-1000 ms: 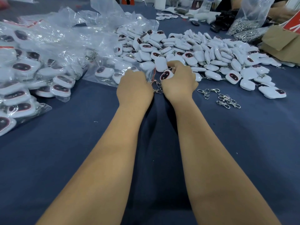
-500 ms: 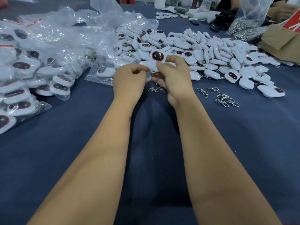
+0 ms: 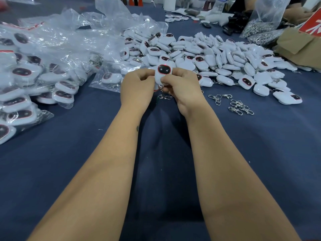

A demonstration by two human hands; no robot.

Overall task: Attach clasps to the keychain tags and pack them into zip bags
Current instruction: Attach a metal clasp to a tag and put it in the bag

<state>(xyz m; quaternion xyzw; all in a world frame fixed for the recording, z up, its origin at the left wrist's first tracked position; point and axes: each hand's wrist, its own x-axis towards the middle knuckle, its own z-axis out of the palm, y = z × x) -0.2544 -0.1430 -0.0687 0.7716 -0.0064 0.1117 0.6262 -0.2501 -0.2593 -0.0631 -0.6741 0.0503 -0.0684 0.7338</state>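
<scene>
Navy cloth covers the desk (image 3: pixel 52 171), a dark ground on which white tags and small metal parts show up plainly. Far left lies a heap of bagged tags (image 3: pixel 34 70) in clear zip bags, likely finished work set aside out of the way. One part-filled bag (image 3: pixel 111 79) lies just left of the hands with its mouth toward them, probably so the next tag can go straight in. Right and far of the hands spreads the pile of loose tags (image 3: pixel 225 63), close enough to draw from. Beyond it, at the far right, a clear sack of clasps (image 3: pixel 260 26) stands beside brown card.

The left hand (image 3: pixel 137 89) and right hand (image 3: pixel 184 89) meet in the middle, raised a little off the cloth. Both are clenched on one tag (image 3: pixel 163 73), fingers curled round its sides, its dark face up and turned toward the person. Holding it upright leaves its near end free, where a bit of metal shows between the fingers; whether a clasp is already hooked on I cannot tell.

A single clasp (image 3: pixel 165 97) lies on the cloth just under the hands, and a small cluster of spare clasps (image 3: pixel 239 106) sits near right, within easy reach of the right hand.
</scene>
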